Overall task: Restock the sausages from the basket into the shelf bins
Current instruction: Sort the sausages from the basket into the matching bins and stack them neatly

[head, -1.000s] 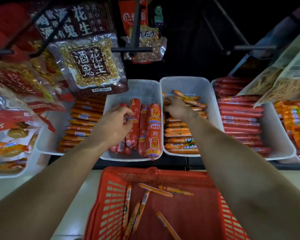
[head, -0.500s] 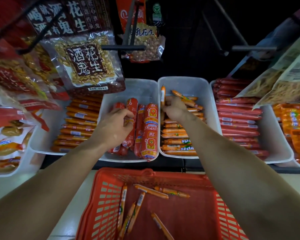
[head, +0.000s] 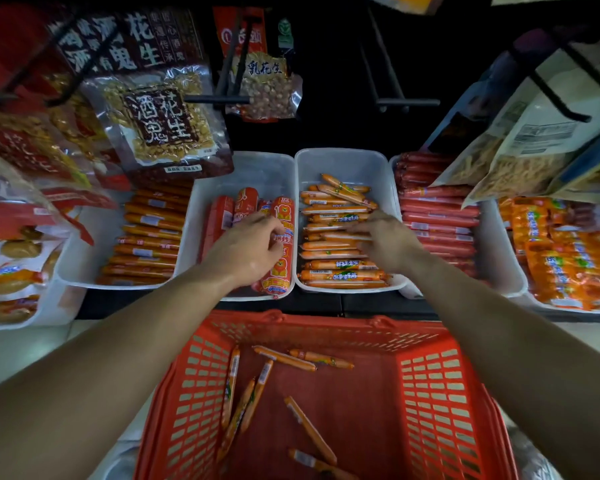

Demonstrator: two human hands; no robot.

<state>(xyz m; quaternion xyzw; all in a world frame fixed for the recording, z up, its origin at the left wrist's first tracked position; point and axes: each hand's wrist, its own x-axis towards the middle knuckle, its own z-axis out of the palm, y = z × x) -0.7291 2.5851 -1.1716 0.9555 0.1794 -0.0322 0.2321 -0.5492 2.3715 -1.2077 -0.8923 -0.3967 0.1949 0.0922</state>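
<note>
A red plastic basket (head: 326, 329) sits low in front of me, with several thin orange sausages (head: 284, 358) loose on its bottom. Above it is a row of white shelf bins. My left hand (head: 250, 244) is curled over thick red sausages (head: 246, 202) in the second bin (head: 267, 168), its fingers closed on one. My right hand (head: 385, 240) is low over the stacked thin orange sausages (head: 336, 265) in the middle bin (head: 343, 161), its fingertips pinching one that lies across the pile.
A bin of orange sausages (head: 149, 237) lies to the left, a bin of thin red sausages (head: 437, 216) to the right, and orange packs (head: 561, 258) beyond that. Peanut bags (head: 160, 123) hang from black hooks (head: 219, 98) overhead. Pale snack bags (head: 534, 140) overhang the right bins.
My right hand held a thin orange sausage upright at the bin's left wall, then drew back and lowered it flat onto the pile. My left hand slid right along the thick red sausages.
</note>
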